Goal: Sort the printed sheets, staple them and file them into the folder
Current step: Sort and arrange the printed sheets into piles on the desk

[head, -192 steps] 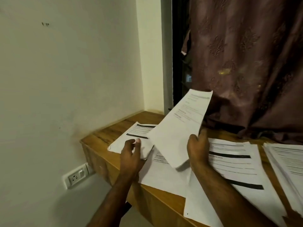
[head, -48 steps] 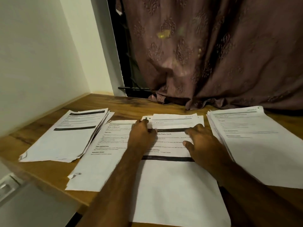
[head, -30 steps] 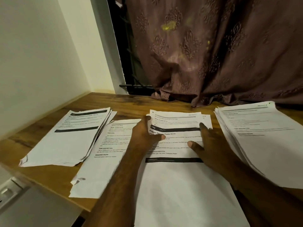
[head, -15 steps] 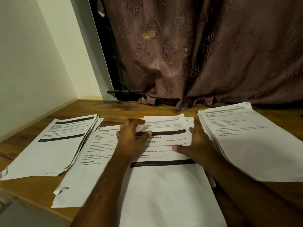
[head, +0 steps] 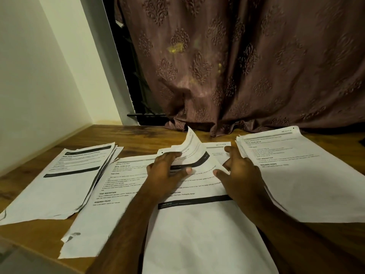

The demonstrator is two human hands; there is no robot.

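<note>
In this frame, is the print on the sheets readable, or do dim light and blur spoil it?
Head view: dim, warm light; headings on the middle sheet are partly legible, body text smeared. Left stack is softer; the lifted page is blurred; wide-angle bends the edges.

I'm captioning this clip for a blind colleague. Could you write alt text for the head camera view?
Two hands work the middle pile of printed sheets on a wooden desk: the left hand lifts the top sheet by its far edge, the right hand rests beside it. More stacks lie left and right, before a curtain.
</note>
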